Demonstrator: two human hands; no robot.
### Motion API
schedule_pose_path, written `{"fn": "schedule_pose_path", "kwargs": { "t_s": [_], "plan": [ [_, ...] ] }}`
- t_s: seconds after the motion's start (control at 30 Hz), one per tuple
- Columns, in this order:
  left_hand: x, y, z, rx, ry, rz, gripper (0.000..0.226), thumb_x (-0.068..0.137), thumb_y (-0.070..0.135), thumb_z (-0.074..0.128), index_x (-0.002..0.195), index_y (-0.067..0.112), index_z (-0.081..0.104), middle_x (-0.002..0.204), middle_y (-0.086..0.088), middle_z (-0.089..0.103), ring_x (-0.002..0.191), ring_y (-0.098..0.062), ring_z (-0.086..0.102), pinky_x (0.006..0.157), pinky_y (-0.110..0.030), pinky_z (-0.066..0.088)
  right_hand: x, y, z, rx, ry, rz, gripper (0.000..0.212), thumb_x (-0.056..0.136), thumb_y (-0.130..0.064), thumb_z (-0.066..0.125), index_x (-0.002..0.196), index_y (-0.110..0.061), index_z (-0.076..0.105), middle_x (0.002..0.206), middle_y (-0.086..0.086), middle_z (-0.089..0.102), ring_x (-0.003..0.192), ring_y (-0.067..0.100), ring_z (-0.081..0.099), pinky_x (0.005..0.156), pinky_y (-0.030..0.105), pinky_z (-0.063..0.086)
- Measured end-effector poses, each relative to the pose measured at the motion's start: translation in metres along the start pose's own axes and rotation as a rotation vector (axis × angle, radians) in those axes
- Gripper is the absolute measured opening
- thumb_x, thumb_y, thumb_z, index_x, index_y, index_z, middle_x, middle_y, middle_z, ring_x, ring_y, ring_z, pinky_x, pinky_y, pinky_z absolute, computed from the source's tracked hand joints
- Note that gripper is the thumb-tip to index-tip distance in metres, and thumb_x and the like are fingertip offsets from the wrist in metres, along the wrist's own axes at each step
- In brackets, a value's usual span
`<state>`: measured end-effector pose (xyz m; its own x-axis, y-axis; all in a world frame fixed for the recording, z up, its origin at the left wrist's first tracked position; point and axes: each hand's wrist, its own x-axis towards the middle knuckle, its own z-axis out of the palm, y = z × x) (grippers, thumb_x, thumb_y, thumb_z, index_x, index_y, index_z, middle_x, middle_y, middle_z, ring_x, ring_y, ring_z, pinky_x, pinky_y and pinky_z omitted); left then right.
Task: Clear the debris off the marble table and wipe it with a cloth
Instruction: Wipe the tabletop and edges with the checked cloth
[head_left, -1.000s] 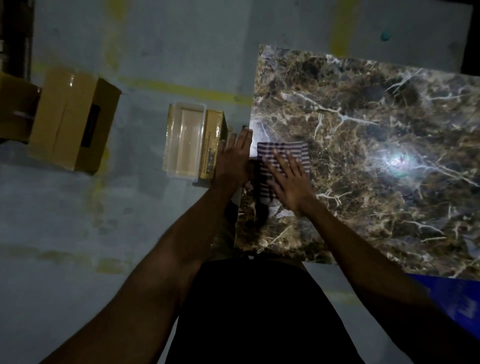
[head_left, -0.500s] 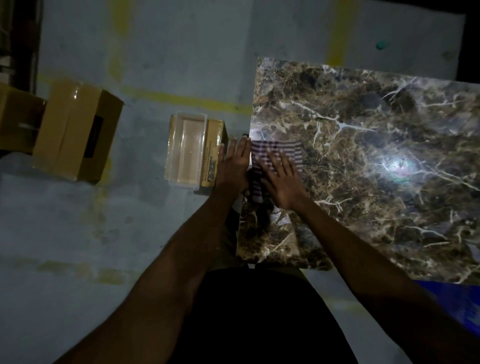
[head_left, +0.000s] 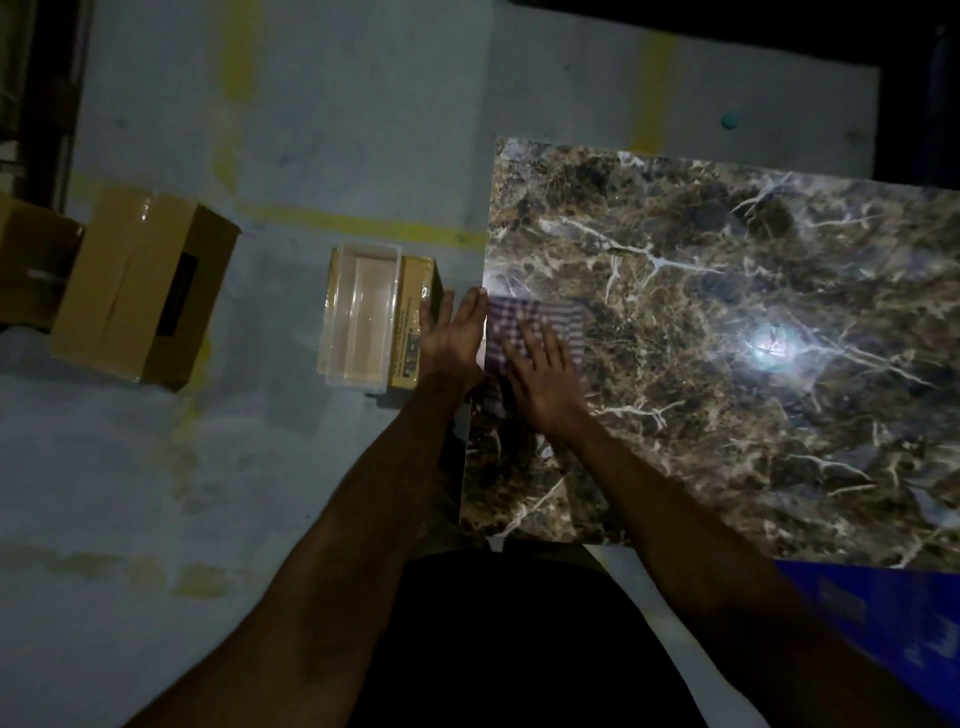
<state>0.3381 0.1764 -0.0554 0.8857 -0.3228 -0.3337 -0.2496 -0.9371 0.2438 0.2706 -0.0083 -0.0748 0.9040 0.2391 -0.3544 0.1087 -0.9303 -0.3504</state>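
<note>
Dim light falls on a pale concrete floor (head_left: 311, 130) crossed by yellow painted lines, where a brown marble table (head_left: 727, 364) fills the 3 o'clock side of the view. At the slab's 9 o'clock edge, a person's right hand (head_left: 540, 379) lies flat, fingers straight, pressing a striped cloth (head_left: 550, 317) onto the stone. The left hand (head_left: 454, 345), fingers straight and together, rests against the table's edge just beside the cloth. A clear plastic tray (head_left: 361, 317) and a cardboard box (head_left: 140, 291) sit on the floor toward 9 o'clock.
</note>
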Motion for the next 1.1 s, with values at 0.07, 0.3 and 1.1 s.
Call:
{"fn": "schedule_pose_path", "kwargs": {
  "t_s": [0.07, 0.3, 1.1],
  "plan": [
    [-0.002, 0.003, -0.003, 0.033, -0.042, -0.016, 0.118, 0.067, 0.062, 0.08, 0.161, 0.017, 0.024, 0.165, -0.004, 0.032, 0.153, -0.036, 0.027, 0.121, -0.065, 0.016, -0.043, 0.005, 0.01, -0.049, -0.043, -0.045, 0.059, 0.109, -0.05, 0.009, 0.165, -0.034, 0.0, 0.174, 0.007, -0.004, 0.159, 0.036, -0.007, 0.128, 0.053, 0.004],
    [-0.03, 0.012, -0.013, 0.148, -0.089, -0.065, 0.122, 0.069, 0.044, 0.089, 0.163, 0.018, 0.016, 0.168, -0.008, 0.024, 0.156, -0.035, 0.017, 0.122, -0.065, 0.008, -0.08, 0.075, -0.008, -0.097, -0.033, 0.119, 0.063, 0.108, -0.053, 0.02, 0.166, -0.031, 0.008, 0.173, 0.008, 0.001, 0.159, 0.035, 0.0, 0.126, 0.057, 0.015],
    [-0.185, 0.118, 0.069, 0.044, -0.257, -0.064, 0.092, 0.088, 0.024, 0.061, 0.162, 0.012, 0.009, 0.169, -0.022, 0.004, 0.155, -0.043, 0.011, 0.122, -0.054, 0.022, -0.164, 0.068, 0.033, 0.018, -0.036, 0.042, 0.066, 0.102, -0.056, 0.008, 0.163, -0.031, 0.005, 0.173, 0.009, 0.002, 0.158, 0.039, -0.001, 0.126, 0.055, 0.001]
  ]
}}
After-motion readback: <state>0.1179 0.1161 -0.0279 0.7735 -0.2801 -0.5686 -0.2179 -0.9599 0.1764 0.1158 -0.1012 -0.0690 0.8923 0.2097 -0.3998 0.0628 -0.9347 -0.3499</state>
